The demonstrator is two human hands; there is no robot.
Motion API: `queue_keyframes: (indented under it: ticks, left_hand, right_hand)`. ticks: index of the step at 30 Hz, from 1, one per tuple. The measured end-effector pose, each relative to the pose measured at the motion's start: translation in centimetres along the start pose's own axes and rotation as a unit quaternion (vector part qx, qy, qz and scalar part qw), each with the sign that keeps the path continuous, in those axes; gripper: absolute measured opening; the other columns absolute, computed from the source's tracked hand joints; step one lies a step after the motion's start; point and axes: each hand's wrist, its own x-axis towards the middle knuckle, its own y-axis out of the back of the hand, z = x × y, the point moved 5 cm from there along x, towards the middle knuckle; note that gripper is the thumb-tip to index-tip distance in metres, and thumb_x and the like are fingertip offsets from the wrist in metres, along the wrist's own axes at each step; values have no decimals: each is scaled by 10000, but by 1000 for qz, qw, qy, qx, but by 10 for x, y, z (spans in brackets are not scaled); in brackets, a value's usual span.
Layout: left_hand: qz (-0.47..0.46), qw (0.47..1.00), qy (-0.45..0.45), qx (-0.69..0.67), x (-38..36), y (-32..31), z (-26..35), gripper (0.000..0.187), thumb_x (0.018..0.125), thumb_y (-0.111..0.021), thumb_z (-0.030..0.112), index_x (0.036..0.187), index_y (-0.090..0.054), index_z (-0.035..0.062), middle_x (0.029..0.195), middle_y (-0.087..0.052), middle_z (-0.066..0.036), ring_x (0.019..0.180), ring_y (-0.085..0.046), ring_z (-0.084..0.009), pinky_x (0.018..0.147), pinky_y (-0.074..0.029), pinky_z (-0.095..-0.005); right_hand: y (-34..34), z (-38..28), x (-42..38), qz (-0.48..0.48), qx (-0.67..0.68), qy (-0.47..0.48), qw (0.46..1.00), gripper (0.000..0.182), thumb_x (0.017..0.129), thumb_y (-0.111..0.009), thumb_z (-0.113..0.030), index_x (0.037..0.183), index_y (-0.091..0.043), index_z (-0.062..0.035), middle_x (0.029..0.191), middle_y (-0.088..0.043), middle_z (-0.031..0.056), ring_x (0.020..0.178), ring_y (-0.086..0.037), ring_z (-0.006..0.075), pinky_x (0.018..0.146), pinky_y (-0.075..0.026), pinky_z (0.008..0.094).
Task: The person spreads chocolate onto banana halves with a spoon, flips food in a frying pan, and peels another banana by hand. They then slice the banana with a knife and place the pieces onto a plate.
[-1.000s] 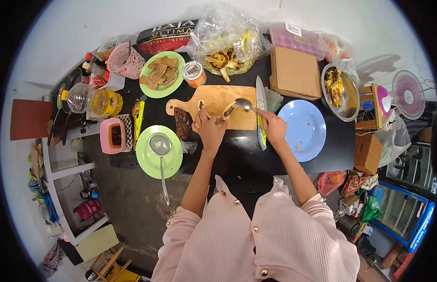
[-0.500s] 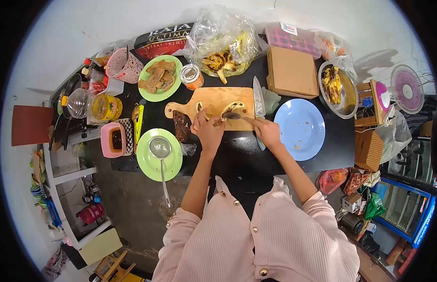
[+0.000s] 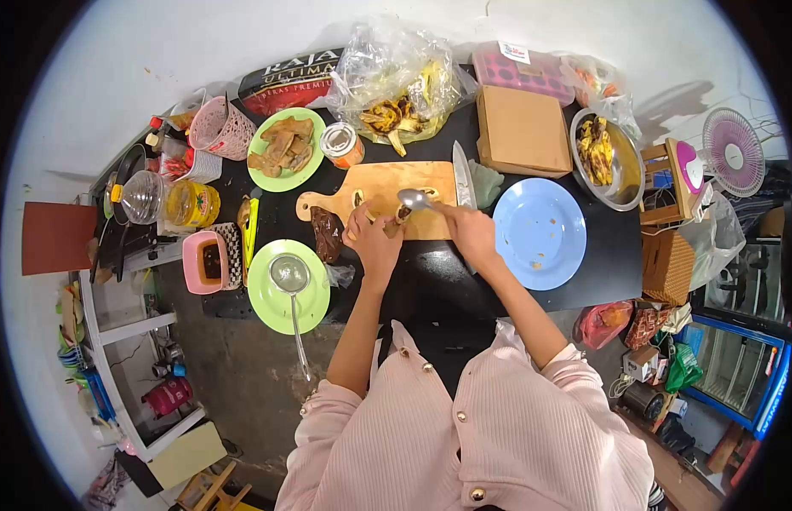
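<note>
On the wooden cutting board (image 3: 380,177), pale banana pieces with dark brown filling lie beneath and beside my hands. My left hand (image 3: 374,245) is closed at the board's front edge, fingers pinching a banana piece (image 3: 403,214) streaked with dark brown. A metal spoon (image 3: 414,199) is gripped in my right hand (image 3: 471,234), its bowl just above that piece. To the right of the board lies a large knife (image 3: 463,175), its handle partly hidden by my right hand. A bag of dark brown paste (image 3: 326,232) rests left of my left hand.
At left are a green plate (image 3: 260,281) with a strainer (image 3: 288,274), another green plate (image 3: 304,172) with brown slices, and a tin can (image 3: 342,145). A blue plate (image 3: 540,234), cardboard box (image 3: 523,130) and metal bowl (image 3: 631,183) with yellow peels stand right.
The spoon's bowl has lifted and shifted slightly left, now showing its shiny side. My right hand has moved a little left with it; my left hand keeps its place on the banana piece.
</note>
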Motion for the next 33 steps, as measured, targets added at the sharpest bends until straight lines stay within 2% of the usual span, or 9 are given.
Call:
queue_keyframes:
  ticks: [4,7,11,16,19,22,26,29,33]
  left_hand:
    - [3,1000,3,-8,-1,1,0,210,667,-755,261,814,-681,130,1274,-414,-62,1261,-296,-261,984,-178,-488]
    - [6,1000,6,-5,0,-1,-1,210,667,-755,261,811,-681,127,1274,-419,-67,1257,-301,-264,980,-184,-486]
    - [7,1000,1,-21,-1,1,-1,217,657,-763,259,809,-681,129,1282,-412,-64,1258,-300,-262,984,-183,-488]
    - [1,999,25,-27,-3,1,-2,223,644,-769,250,814,-684,134,1291,-407,-53,1265,-292,-244,995,-174,-495]
    - [-1,999,31,-27,-3,0,-3,220,651,-764,254,820,-685,137,1292,-406,-49,1276,-284,-243,1004,-166,-499]
    - [-5,999,32,-14,-3,0,-3,217,654,-763,256,821,-685,143,1289,-410,-49,1280,-280,-243,1005,-164,-500]
    - [-8,999,32,-27,-3,0,-4,216,663,-758,261,822,-681,137,1286,-409,-53,1280,-277,-244,1003,-157,-506]
    - [3,999,24,-29,-4,-2,-4,216,671,-749,274,822,-679,136,1276,-413,-63,1279,-278,-253,1001,-159,-510]
    - [-6,999,28,-25,-3,-1,-4,222,676,-744,279,827,-673,132,1292,-404,-66,1284,-270,-256,998,-160,-527]
  right_hand:
    - [25,24,5,12,-10,-69,997,236,846,-532,-161,1002,-700,-214,670,-619,158,575,-596,341,528,-472,437]
    - [24,3,7,7,17,-1,1000,243,849,-519,-152,1001,-700,-208,704,-627,155,627,-611,323,547,-477,421]
    - [-3,-13,10,-61,-13,23,998,250,835,-530,-152,1016,-689,-220,706,-632,129,653,-617,318,572,-485,421]
    - [27,14,12,-35,-32,-61,997,283,845,-489,-165,1040,-684,-226,704,-636,145,655,-631,321,574,-489,441]
    - [21,5,2,-6,13,-5,1000,259,854,-504,-192,1034,-688,-220,726,-637,143,666,-630,315,586,-489,429]
    - [6,-15,0,-72,-9,25,997,243,844,-545,-156,1024,-693,-223,783,-644,157,669,-623,323,578,-489,417]
    - [7,14,12,-14,-15,-12,1000,248,846,-541,-158,1035,-688,-223,764,-639,159,661,-617,332,578,-485,425]
    - [26,10,14,-25,-39,-39,998,254,841,-541,-154,1035,-688,-227,766,-641,156,658,-616,326,575,-484,421]
    - [10,-16,3,-49,-14,51,997,251,831,-558,-149,1032,-687,-227,775,-645,135,658,-614,320,564,-477,420]
